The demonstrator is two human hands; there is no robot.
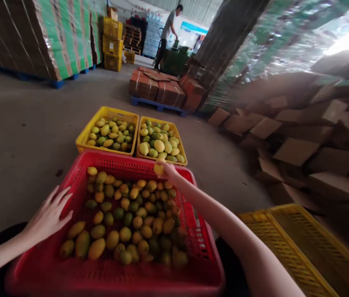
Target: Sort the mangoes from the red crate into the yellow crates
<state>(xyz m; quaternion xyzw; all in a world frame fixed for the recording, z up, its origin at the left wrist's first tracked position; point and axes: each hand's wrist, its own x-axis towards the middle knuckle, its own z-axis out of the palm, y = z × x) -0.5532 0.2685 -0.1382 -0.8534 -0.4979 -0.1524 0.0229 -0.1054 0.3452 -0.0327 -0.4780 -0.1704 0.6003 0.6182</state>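
Observation:
A wide red crate [214,255] stands right in front of me, with many yellow and green lemons [112,239] spread over its bottom. My right hand [168,170] is closed round a yellow lemon [159,168], above the crate's far rim. Just beyond that hand sits a yellow crate [183,145] full of larger, paler lemons [158,145]. To its left is a second yellow crate [83,140], also holding yellow and green lemons [105,130]. My left hand [50,212] is over the red crate's left rim, fingers spread, holding nothing; whether it touches the rim I cannot tell.
Yellow crates [286,239] lie at my right. Flattened cardboard boxes [298,150] are piled farther right. Ahead, bundled cartons [158,88] rest on a blue pallet [158,106]. A person [168,35] stands behind them. A wrapped stack [65,37] is at the left back.

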